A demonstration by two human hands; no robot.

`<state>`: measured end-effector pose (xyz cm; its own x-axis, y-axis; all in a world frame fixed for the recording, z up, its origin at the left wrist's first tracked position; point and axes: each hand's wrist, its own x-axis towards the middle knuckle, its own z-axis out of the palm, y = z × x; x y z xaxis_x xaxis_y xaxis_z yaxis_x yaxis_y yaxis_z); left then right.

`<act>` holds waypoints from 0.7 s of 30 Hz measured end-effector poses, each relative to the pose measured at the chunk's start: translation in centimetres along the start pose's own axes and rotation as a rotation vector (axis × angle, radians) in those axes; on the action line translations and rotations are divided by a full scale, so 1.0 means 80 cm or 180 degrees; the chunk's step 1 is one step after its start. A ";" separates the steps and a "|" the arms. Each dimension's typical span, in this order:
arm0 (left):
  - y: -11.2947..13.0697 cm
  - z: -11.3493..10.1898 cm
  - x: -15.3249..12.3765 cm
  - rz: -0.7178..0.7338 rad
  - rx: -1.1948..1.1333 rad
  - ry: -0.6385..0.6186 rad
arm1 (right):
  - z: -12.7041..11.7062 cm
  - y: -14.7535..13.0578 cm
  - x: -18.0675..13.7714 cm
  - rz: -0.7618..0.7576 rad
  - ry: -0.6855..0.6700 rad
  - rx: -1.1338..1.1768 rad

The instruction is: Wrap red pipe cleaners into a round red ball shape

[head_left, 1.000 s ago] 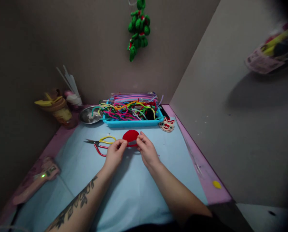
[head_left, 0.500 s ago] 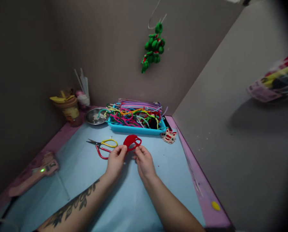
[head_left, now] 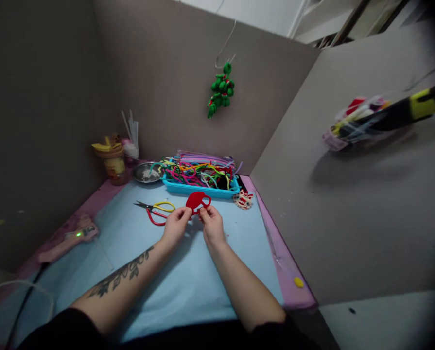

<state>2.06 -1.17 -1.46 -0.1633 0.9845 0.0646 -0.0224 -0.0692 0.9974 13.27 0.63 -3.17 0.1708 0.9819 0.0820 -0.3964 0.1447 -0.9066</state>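
Observation:
A red fuzzy pipe-cleaner piece (head_left: 195, 200), filled in on its left and looped open on its right, is held up between both hands. My left hand (head_left: 177, 222) pinches its lower left edge. With thumb and fingers together, my right hand (head_left: 212, 223) grips the lower right side by the loop. Just left of my left hand lie scissors (head_left: 152, 208) with one yellow and one red handle, blades pointing left. Fingertips cover the lower edge of the red piece.
Behind the hands stands a blue tray (head_left: 202, 190) of tangled colourful pipe cleaners, with a metal bowl (head_left: 147, 173) at its left and a cream-and-red face ornament (head_left: 243, 200) at its right. A pink glue gun (head_left: 71, 238) lies left. Green pieces (head_left: 221, 88) hang on the wall.
The camera view has shifted, showing more of the table front and the wall top. Both hands still hold the red piece, the right hand slightly closer to the left.

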 end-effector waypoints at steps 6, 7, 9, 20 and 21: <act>-0.001 -0.001 0.025 -0.0170 -0.0209 -0.0227 | 0.005 -0.022 0.011 0.0483 -0.0330 0.0313; 0.002 -0.003 0.026 -0.0145 -0.0189 -0.0238 | 0.005 -0.030 0.013 0.0602 -0.0389 0.0431; 0.009 -0.008 0.020 -0.0029 -0.0096 -0.0257 | 0.003 -0.045 0.010 0.0817 -0.0356 0.0755; 0.043 -0.069 -0.129 0.2492 0.1315 -0.0660 | -0.046 -0.075 -0.120 0.1231 -0.1057 0.1526; 0.047 -0.073 -0.134 0.2674 0.1422 -0.0743 | -0.048 -0.074 -0.125 0.1211 -0.1110 0.1516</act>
<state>-2.02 -12.92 1.37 0.2449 0.6531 0.7166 0.3954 -0.7421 0.5413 17.40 -10.55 -0.19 -0.3260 0.9454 -0.0046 -0.7367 -0.2571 -0.6254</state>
